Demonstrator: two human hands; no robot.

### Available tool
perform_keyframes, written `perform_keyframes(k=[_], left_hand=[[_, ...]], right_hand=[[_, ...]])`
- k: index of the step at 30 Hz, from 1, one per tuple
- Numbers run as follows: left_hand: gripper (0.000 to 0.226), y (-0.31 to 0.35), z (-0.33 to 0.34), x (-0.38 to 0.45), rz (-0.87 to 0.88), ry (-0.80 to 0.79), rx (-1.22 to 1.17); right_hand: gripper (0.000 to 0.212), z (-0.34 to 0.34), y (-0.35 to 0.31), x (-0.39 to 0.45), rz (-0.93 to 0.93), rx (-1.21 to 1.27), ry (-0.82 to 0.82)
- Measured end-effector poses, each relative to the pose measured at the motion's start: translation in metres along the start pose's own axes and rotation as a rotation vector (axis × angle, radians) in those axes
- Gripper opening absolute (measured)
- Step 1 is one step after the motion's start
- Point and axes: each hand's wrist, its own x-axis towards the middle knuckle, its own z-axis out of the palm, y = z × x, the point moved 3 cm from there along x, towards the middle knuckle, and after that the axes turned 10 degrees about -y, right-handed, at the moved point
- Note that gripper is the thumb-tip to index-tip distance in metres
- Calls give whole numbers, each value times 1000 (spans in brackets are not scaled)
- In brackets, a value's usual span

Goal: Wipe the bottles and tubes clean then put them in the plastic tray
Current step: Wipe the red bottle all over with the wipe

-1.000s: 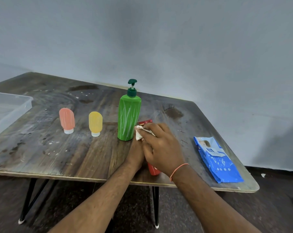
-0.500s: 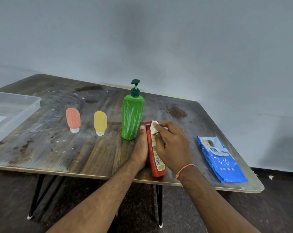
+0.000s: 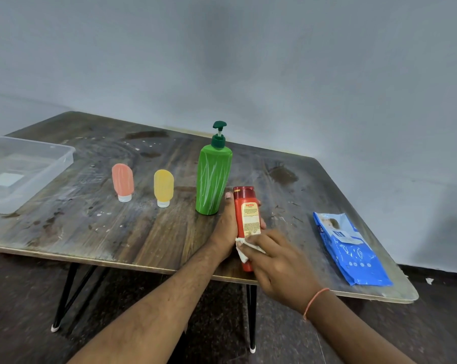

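My left hand (image 3: 226,227) grips a red bottle (image 3: 247,215) with a yellow label, cap pointing away, over the table's near edge. My right hand (image 3: 277,261) pinches a white wipe (image 3: 241,248) against the bottle's lower half. A tall green pump bottle (image 3: 213,177) stands just left of the red one. A yellow tube (image 3: 163,187) and a pink tube (image 3: 122,181) stand on their caps further left. The clear plastic tray (image 3: 64,156) sits at the table's far left.
A blue pack of wipes (image 3: 349,252) lies flat at the right of the wooden table (image 3: 90,224). The table's front edge runs just under my hands; black legs and dark floor show below. A grey wall stands behind.
My right hand with the wipe has slid from the red bottle's cap end down to its lower half. The bottle's yellow label now faces up.
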Motion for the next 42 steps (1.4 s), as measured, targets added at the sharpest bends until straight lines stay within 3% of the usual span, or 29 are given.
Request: perform_keyframes(k=[10, 18, 22, 29, 33, 37, 42], left_hand=[[80, -1, -8, 2, -25, 67, 67], [87, -5, -6, 6, 19, 2, 118], [86, -5, -5, 6, 29, -29, 124], [80, -2, -4, 6, -12, -9, 57], [80, -1, -3, 3, -33, -23, 53], [82, -2, -1, 3, 1, -74, 142], [83, -2, 0, 3, 19, -95, 163]], right_hand=[[33, -6, 12, 34, 80, -10, 91], [40, 12, -9, -24, -60, -51, -73], [38, 14, -9, -28, -35, -69, -104], [29, -4, -11, 18, 95, -74, 7], [30, -2, -15, 16, 131, -116, -82], [32, 0, -16, -6, 35, -135, -225], [33, -6, -7, -12, -5, -93, -190]])
